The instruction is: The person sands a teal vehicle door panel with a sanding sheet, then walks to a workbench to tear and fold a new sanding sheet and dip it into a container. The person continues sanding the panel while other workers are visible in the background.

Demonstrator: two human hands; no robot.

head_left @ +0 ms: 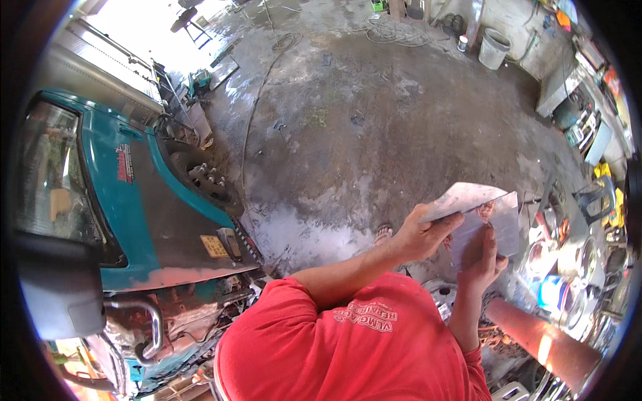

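Note:
A bent piece of shiny grey sheet metal [503,217] is held up in front of my chest, its two faces meeting at a crease. My left hand [428,235] grips its left side, with the thumb along the near edge and the fingers partly hidden behind the upper flap [461,195]. Against the lower face, my right hand [483,259] holds the sheet from below, its index finger pointing up along the metal. Reflections of the fingers show in the surface.
A teal vehicle [120,207] with a bare wheel hub [207,175] stands on the left. A red cylinder [542,341], cans and a dark chair [592,200] crowd the right. A hose [251,120] crosses the concrete floor, and a grey bucket [494,49] sits far right.

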